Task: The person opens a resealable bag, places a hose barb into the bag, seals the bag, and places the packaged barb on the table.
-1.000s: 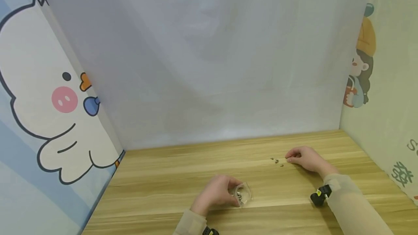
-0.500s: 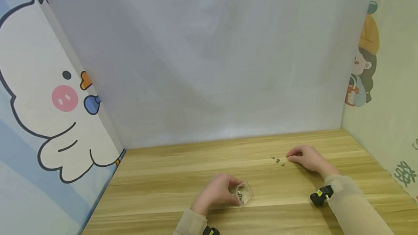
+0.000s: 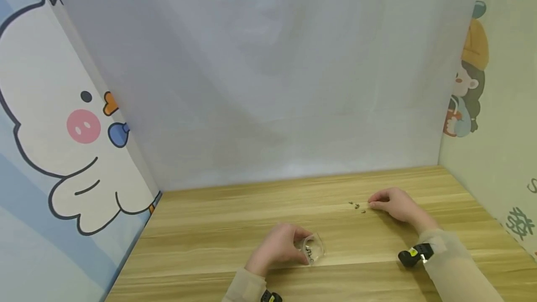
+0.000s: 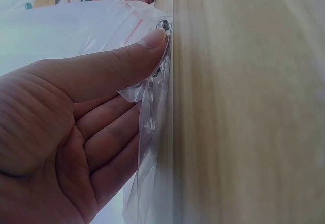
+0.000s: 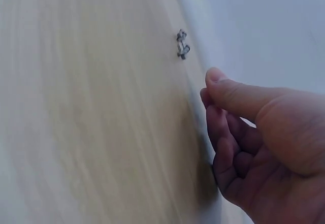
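Observation:
My left hand (image 3: 278,248) grips the edge of a small clear plastic bag (image 3: 316,249), thumb on one side and fingers on the other. Several small dark metal pieces (image 3: 309,254), like screws, lie inside the bag. In the left wrist view, the thumb presses the crinkled plastic (image 4: 147,127) close to the tabletop. More small metal pieces (image 3: 357,206) lie loose on the table, left of my right hand (image 3: 396,204). That hand's thumb and index tips meet low over the wood; whether anything is between them is hidden. The right wrist view shows loose metal pieces (image 5: 182,44) beyond the fingertips.
The wood-grain table (image 3: 201,227) reaches back to a pale grey cloth (image 3: 268,83). Printed panels stand on both sides, a white cartoon bird (image 3: 50,106) at left and a figure in an orange hat (image 3: 474,50) at right. Black wrist cameras (image 3: 411,256) sit on both forearms.
The head view has shifted slightly. My left hand keeps its hold on the bag, and my right hand stays nearly still beside the loose pieces, its wrist turned slightly.

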{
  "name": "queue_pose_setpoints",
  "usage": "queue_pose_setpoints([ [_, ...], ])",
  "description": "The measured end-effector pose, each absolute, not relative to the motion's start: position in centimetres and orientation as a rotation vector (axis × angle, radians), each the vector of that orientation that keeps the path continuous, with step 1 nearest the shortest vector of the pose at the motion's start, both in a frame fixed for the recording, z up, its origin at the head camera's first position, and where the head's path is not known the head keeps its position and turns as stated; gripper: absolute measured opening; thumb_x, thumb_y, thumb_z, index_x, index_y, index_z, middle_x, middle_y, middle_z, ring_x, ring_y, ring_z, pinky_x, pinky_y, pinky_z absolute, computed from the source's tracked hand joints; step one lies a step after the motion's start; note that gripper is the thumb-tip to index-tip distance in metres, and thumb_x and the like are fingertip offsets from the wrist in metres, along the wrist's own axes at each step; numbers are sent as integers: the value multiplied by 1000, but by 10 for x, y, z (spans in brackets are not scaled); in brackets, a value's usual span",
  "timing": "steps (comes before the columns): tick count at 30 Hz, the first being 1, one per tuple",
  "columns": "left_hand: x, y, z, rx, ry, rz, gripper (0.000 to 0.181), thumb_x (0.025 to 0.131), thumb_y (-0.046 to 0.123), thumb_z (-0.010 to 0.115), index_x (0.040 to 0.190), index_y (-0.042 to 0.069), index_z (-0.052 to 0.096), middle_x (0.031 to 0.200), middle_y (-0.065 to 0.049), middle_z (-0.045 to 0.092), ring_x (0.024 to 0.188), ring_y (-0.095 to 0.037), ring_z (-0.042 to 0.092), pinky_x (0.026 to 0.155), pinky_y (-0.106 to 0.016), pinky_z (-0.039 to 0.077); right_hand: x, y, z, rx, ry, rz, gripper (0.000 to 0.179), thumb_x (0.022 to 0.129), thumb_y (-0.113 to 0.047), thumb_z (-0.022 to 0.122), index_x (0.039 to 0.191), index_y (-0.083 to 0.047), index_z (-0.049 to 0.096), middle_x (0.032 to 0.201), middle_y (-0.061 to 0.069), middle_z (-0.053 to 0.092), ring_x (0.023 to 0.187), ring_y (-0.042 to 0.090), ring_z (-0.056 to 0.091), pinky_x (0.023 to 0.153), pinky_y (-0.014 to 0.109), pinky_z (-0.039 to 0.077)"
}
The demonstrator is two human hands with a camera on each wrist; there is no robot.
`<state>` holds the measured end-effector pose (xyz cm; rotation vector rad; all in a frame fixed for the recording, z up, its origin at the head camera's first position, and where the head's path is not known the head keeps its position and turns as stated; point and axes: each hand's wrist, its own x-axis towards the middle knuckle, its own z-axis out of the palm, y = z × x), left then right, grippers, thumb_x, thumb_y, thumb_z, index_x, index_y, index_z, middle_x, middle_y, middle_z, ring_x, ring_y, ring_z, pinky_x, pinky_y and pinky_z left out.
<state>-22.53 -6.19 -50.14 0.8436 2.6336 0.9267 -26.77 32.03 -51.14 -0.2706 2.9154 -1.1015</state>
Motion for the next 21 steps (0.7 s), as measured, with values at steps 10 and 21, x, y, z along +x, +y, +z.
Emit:
queue_pose_setpoints([
  [10,-225,-62,-500,829,2635,927,62,65,12,101,123,14,80,117,4,79,102,-5,67,99,-31,52,-253,305,-507,-324,2870,-1211,21,103,-24,73,113,-6,80,113,9,77,109,29,68,93,48,53],
  [21,-225,-61,-501,856,2642,912,62,66,13,102,124,13,80,117,4,79,102,-5,67,98,-30,52,-240,288,-505,-334,2813,-1318,25,104,-26,72,118,-6,79,115,8,76,97,19,65,80,34,54],
])
